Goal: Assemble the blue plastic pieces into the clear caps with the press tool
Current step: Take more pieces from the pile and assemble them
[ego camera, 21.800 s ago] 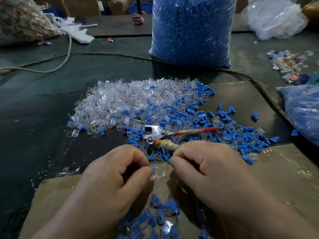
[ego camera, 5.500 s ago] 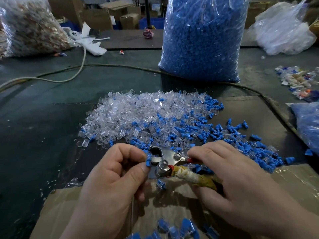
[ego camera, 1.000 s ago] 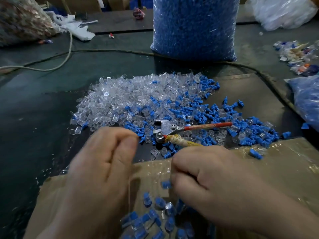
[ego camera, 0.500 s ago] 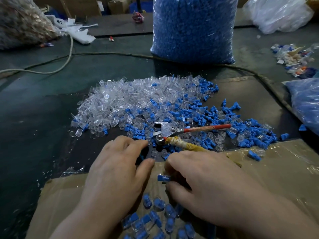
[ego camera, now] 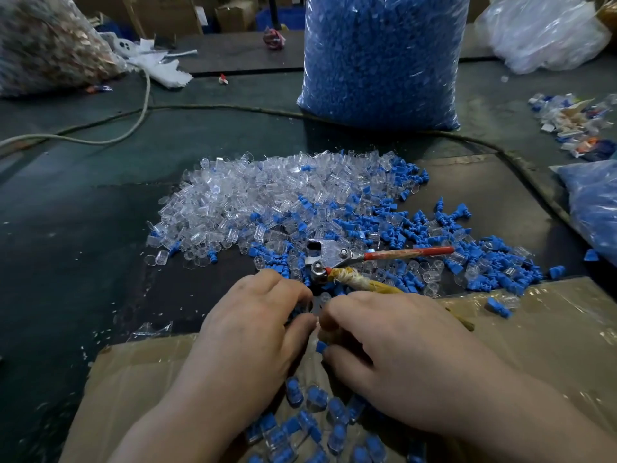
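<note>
My left hand (ego camera: 253, 335) and my right hand (ego camera: 394, 355) meet fingertip to fingertip over the front edge of the cardboard (ego camera: 551, 332). The right hand pinches a blue piece (ego camera: 321, 346) between thumb and fingers. The left hand's fingers are curled, and its thumb pinches what looks like a clear cap (ego camera: 314, 329), mostly hidden. The press tool (ego camera: 325, 256), with one red and one yellow-wrapped handle, lies untouched just beyond my hands. Behind it spread a pile of clear caps (ego camera: 267, 202) and loose blue pieces (ego camera: 417, 235). Joined blue-and-clear pieces (ego camera: 310, 412) lie below my hands.
A tall bag of blue pieces (ego camera: 380, 55) stands at the back. Another blue-filled bag (ego camera: 594, 202) lies at the right edge, with scraps (ego camera: 581, 128) behind it. A cable (ego camera: 100, 138) crosses the dark table. A bag of brownish parts (ego camera: 43, 45) sits back left.
My hands have drawn together until the fingertips touch. The blue piece in the right hand is now tucked lower between the hands. The press tool has not moved.
</note>
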`<action>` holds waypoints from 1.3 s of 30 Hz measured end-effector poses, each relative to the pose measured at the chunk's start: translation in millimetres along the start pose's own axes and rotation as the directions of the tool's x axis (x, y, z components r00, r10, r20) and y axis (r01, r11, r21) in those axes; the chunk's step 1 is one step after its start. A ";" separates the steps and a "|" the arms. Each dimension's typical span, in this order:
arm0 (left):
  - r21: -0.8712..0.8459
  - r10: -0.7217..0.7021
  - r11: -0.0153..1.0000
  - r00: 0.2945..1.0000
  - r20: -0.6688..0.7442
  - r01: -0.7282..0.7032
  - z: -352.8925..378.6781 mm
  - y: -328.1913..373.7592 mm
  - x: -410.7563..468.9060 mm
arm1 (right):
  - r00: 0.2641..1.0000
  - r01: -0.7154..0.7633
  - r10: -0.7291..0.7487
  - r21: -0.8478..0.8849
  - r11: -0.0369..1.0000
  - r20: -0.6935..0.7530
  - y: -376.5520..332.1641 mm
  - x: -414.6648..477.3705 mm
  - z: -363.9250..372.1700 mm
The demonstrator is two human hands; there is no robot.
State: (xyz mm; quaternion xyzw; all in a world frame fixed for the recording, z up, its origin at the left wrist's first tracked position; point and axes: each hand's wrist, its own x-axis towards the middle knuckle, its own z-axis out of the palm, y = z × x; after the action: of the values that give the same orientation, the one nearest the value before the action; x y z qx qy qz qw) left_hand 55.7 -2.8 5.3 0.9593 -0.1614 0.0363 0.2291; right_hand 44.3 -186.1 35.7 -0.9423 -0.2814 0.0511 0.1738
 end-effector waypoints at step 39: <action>-0.950 -0.334 0.273 0.941 0.055 0.152 6.6 5.3 -8.5 | 0.917 -0.207 0.339 0.977 -0.045 0.210 12.5 1.0 -0.6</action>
State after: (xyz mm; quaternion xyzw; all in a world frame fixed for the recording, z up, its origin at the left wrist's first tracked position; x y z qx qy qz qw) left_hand 45.8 -7.8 0.5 0.6498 0.0155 -0.0257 0.7595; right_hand 51.7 -195.5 31.8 -0.5870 0.0366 0.2206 0.7781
